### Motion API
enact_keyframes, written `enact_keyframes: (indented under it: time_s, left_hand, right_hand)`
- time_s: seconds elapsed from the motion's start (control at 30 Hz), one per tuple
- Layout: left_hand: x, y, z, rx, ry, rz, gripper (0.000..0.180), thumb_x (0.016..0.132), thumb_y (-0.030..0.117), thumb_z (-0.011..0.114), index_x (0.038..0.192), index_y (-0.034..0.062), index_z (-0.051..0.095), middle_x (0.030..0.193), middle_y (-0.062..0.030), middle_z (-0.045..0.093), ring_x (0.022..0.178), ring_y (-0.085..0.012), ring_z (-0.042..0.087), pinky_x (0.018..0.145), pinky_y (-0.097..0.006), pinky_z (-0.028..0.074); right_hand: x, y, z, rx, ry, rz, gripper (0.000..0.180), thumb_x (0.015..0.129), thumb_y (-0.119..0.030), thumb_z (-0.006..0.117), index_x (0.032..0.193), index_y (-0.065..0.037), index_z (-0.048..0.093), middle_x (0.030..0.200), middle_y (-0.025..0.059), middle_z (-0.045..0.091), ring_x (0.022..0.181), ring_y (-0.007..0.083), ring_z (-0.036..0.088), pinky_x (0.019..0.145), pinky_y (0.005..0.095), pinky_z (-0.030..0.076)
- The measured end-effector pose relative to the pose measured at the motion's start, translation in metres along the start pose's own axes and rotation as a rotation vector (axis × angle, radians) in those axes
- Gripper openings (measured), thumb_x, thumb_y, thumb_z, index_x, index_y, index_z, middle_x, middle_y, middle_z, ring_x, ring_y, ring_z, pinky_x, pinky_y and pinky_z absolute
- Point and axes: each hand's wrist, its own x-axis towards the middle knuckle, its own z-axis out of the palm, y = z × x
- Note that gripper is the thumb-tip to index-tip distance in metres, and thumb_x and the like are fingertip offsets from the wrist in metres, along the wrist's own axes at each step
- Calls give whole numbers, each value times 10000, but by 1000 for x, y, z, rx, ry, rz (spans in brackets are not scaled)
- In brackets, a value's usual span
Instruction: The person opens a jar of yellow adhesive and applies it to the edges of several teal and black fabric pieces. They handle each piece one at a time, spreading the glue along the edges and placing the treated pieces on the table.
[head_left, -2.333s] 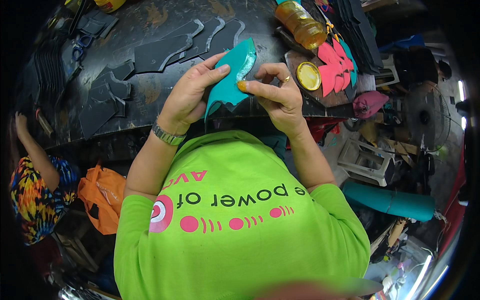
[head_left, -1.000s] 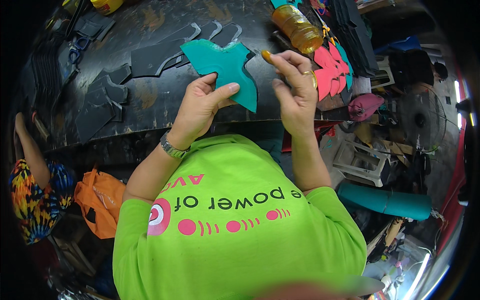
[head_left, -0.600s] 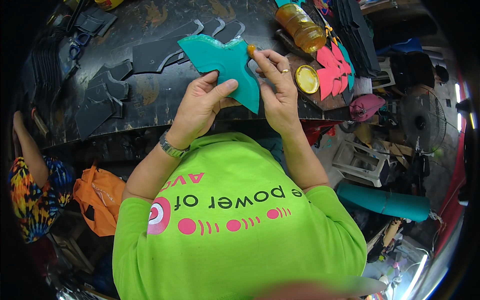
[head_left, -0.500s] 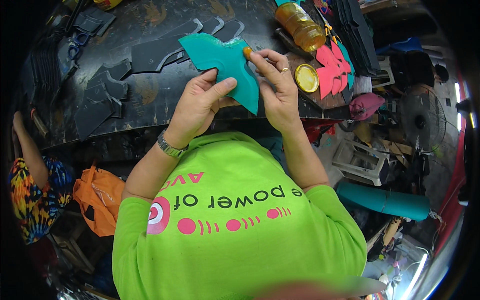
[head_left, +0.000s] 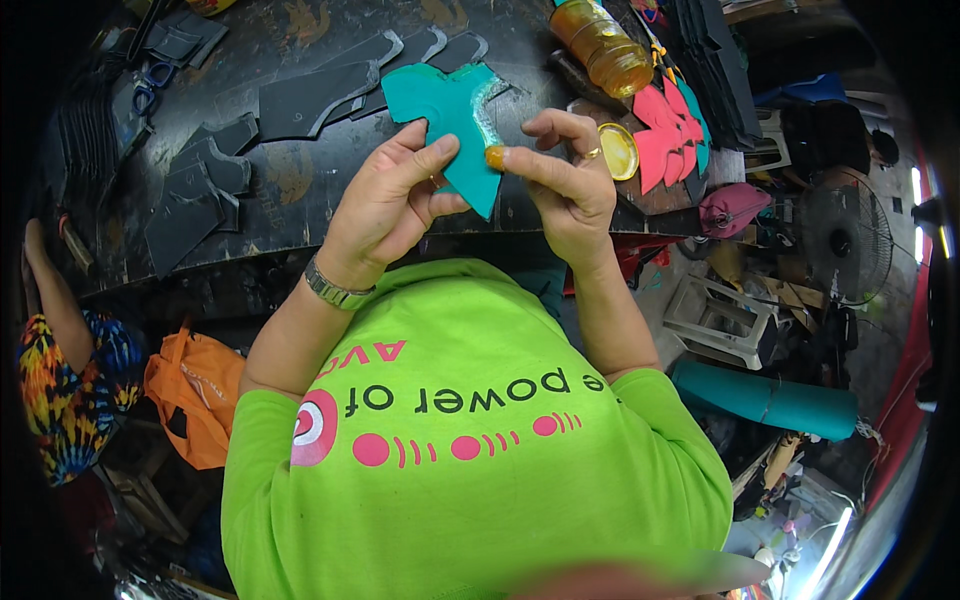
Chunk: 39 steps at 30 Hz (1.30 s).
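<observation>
Our left fingers grip the teal piece; our right fingers, loosely open, touch its edge, one amber-tipped

Gap betw. teal pc & jar; obst.: lid

The right hand has moved down along the teal piece, its right edge now whitish.

Matt teal pc, glossy amber jar on my feed
Pc's edge looks shiny; jar see-thru, plastic/glass unclear; table semi-gloss, scuffed; watchband metal, T-shirt matt cloth w/ print.
</observation>
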Motion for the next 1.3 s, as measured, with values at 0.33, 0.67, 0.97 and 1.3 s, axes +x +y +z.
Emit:
enact_keyframes:
  time_s: [0.33, 0.67, 0.97, 1.3]
  left_hand:
    - [2, 5, 0, 96, 51, 45, 218, 1023, 118, 598, 1228, 41, 592, 1124, -79, 704, 968, -165, 724, 783, -308, 654]
    - [-3, -9, 4, 568, 165, 136, 319, 996, 129, 650, 1264, -32, 586, 1080, -90, 704, 887, -144, 713, 720, -291, 633]
    - [-9, -8, 4, 836, 138, 154, 355, 989, 128, 665, 1258, -92, 593, 1010, -72, 696, 833, -93, 670, 672, -247, 595]
    - [-22, 2, -12, 1575, 223, 534, 266, 887, 44, 704, 1154, 47, 693, 1046, -119, 657, 944, -285, 670, 801, -365, 541]
  right_hand:
    - [-4, -10, -2, -319, -55, -393, 474, 658, 37, 740, 1009, -270, 824, 1060, 53, 598, 896, 250, 553, 774, 383, 449]
    - [25, -13, -16, 351, 175, 275, 752, 838, -1, 708, 1514, -12, 378, 1160, 174, 640, 1035, 195, 614, 874, 331, 503]
    - [51, 11, -5, 693, -20, 661, 688, 824, 84, 693, 1458, -22, 449, 893, 30, 652, 817, 80, 601, 753, 227, 481]
    - [174, 99, -55, 468, 21, 481, 686, 854, 4, 725, 1476, -77, 447, 928, 78, 699, 837, 155, 668, 708, 284, 529]
